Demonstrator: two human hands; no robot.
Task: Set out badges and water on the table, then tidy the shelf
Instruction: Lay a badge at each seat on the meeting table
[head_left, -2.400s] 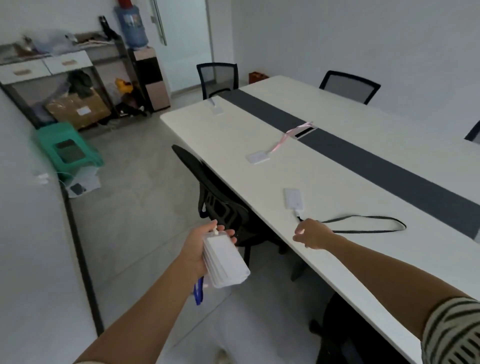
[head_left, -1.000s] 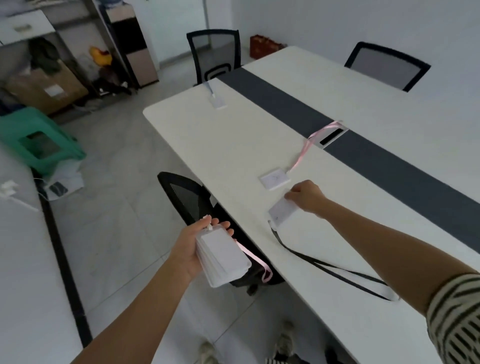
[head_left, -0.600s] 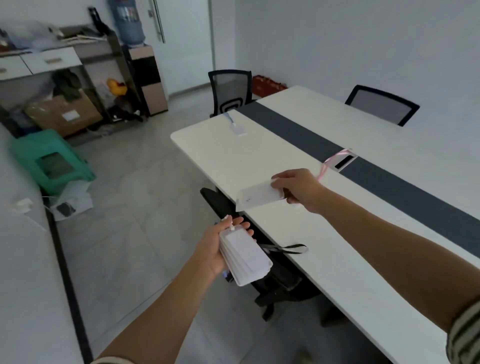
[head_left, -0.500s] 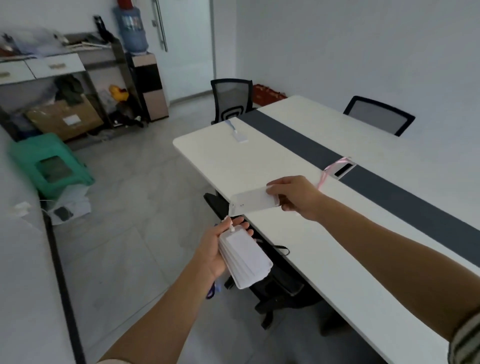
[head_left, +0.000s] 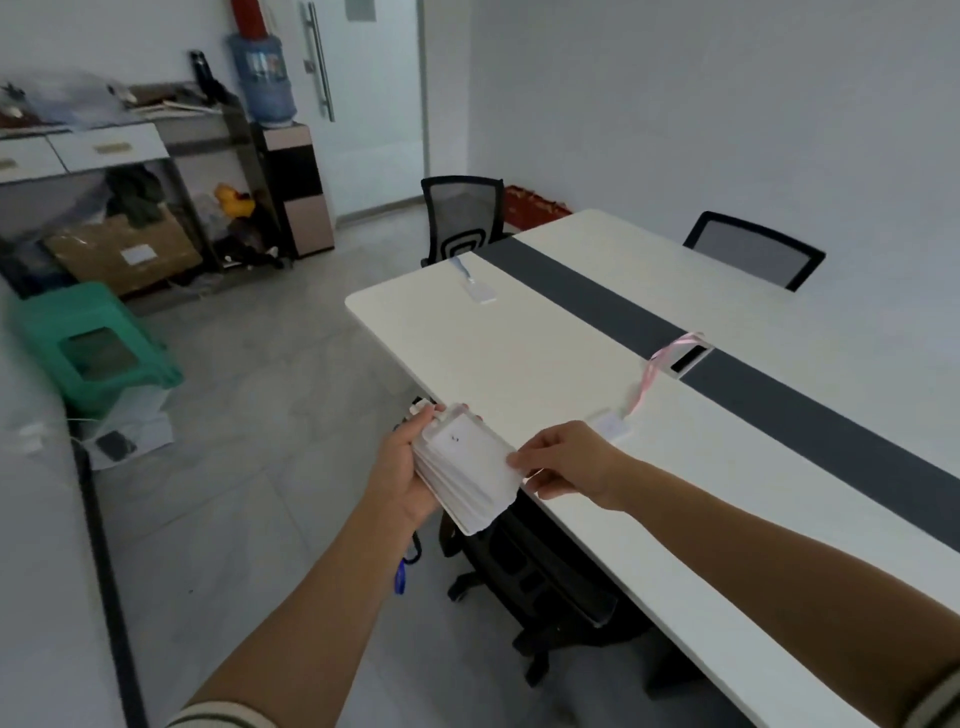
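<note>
Right hand (head_left: 566, 460) fingers (head_left: 521, 460) pinch the right edge of the stack of badges (head_left: 467, 470). The left hand (head_left: 402, 467) grips the stack from its other side, just off the worktop (head_left: 519, 353) edge. A pink-lanyard badge (head_left: 613, 423) lies close behind, and a blue-lanyard badge (head_left: 480, 293) lies at the far end.

Table (head_left: 519, 353) white, with one dark grey band (head_left: 582, 296) lengthwise. Badge stack (head_left: 467, 473) white. Pink lanyard (head_left: 649, 374); blue lanyard (head_left: 400, 579). Stool (head_left: 93, 338) green. Water jug (head_left: 262, 78) pale blue (red piece on top). Chair (head_left: 462, 218) black mesh. Sleeve (head_left: 223, 719) cream, dark-striped.
</note>
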